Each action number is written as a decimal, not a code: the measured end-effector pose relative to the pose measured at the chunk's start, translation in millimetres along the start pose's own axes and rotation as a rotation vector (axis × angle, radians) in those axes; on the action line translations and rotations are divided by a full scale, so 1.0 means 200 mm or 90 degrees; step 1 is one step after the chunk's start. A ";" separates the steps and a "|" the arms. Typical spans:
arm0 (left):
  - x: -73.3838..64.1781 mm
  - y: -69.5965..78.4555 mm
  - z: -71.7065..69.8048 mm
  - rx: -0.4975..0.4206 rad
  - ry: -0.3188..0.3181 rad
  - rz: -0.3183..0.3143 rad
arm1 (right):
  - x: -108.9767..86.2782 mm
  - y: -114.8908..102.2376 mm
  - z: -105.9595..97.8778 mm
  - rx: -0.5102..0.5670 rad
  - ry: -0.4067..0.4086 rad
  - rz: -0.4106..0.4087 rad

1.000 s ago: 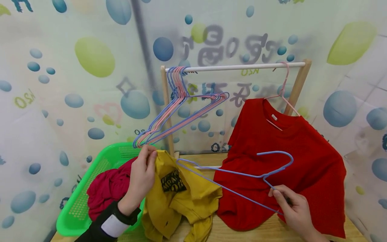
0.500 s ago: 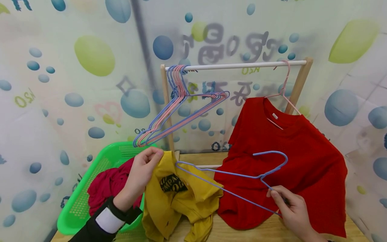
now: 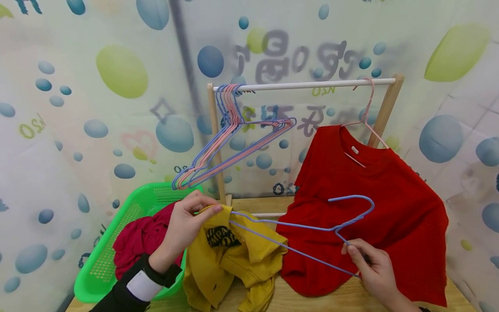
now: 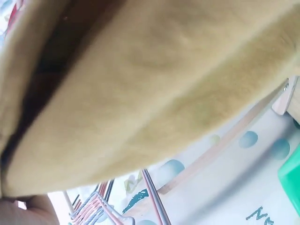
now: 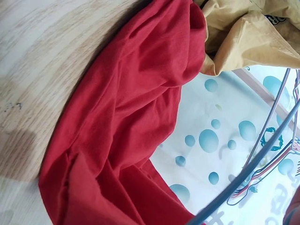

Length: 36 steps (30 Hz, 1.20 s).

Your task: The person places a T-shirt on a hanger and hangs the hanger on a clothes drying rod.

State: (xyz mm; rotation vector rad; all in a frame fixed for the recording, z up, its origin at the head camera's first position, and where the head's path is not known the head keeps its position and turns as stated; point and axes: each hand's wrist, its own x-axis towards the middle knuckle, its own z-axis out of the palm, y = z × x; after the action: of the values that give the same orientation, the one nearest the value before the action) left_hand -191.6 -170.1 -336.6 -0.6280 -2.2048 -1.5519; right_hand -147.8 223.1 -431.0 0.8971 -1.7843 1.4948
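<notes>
My left hand (image 3: 187, 227) pinches the top edge of a yellow T-shirt (image 3: 234, 260) with a black printed patch; the shirt hangs down in folds towards the table. In my right hand (image 3: 372, 266) is a blue wire hanger (image 3: 296, 225), gripped near one shoulder end, its hook pointing up and left. The hanger's far end is at the yellow shirt's top edge, its tip hidden by the cloth beside my left fingers. Yellow cloth (image 4: 140, 93) fills most of the left wrist view. The hanger's wire (image 5: 243, 173) crosses the right wrist view in front of red cloth.
A red T-shirt (image 3: 370, 195) hangs on a pink hanger (image 3: 368, 108) from the rack's white bar (image 3: 304, 86), at right. Several blue and pink hangers (image 3: 230, 130) bunch at the left. A green basket (image 3: 93, 268) holds crimson cloth (image 3: 140, 242). The table (image 3: 312, 299) is wooden.
My left hand has moved right and slightly down with the shirt's edge. The hanger's far end, visible before, is now tucked behind the yellow cloth. My right hand has barely moved.
</notes>
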 end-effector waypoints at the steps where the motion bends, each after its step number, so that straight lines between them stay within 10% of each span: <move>1: 0.00 0.00 0.00 0.004 -0.002 0.008 | 0.00 0.00 0.00 0.011 -0.001 -0.005; 23: -0.02 0.02 0.07 0.060 -0.111 0.120 | 0.12 -0.11 0.14 -0.053 -0.019 -0.016; 36: -0.03 0.05 0.09 0.216 -0.114 0.210 | 0.08 -0.02 0.13 -0.110 -0.009 -0.012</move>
State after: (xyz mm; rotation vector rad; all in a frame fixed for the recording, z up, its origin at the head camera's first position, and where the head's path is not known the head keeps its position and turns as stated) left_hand -182.4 -151.4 -337.5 -0.9900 -2.2756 -0.9652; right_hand -155.4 195.1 -420.3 0.8372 -1.8779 1.3032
